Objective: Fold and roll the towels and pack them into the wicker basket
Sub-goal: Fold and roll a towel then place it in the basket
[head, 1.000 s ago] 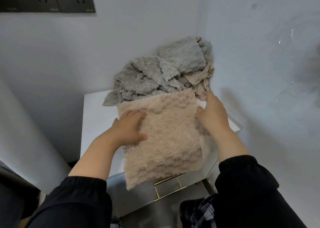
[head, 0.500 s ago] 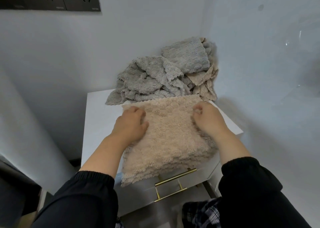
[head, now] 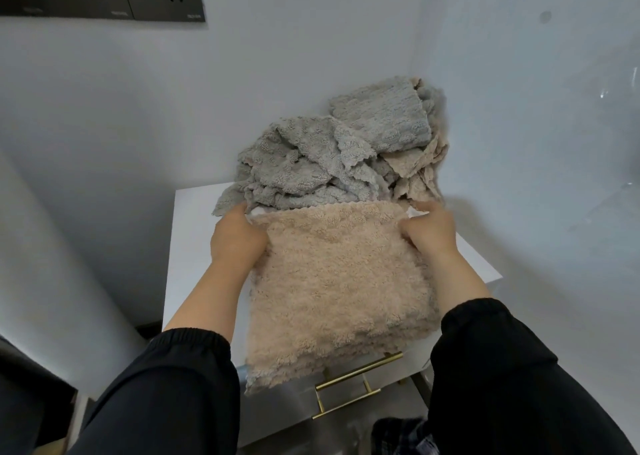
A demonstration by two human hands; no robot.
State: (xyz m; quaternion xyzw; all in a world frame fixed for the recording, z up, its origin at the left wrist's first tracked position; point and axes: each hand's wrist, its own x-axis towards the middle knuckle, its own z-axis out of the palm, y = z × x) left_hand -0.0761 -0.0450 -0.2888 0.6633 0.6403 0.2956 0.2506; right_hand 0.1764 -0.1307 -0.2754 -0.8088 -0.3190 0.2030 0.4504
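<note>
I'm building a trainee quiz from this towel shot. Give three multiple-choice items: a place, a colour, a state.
1. Where is the towel pile? A) on the floor B) behind the beige towel C) in a basket
2. What colour are the drawer handles? A) black B) white C) gold
3. How does the beige towel lie? A) rolled B) balled up C) spread flat
Key: B, the pile sits past the towel's far edge; C, the bars shine gold; C, the left hand and right hand hold its far corners out flat.
</note>
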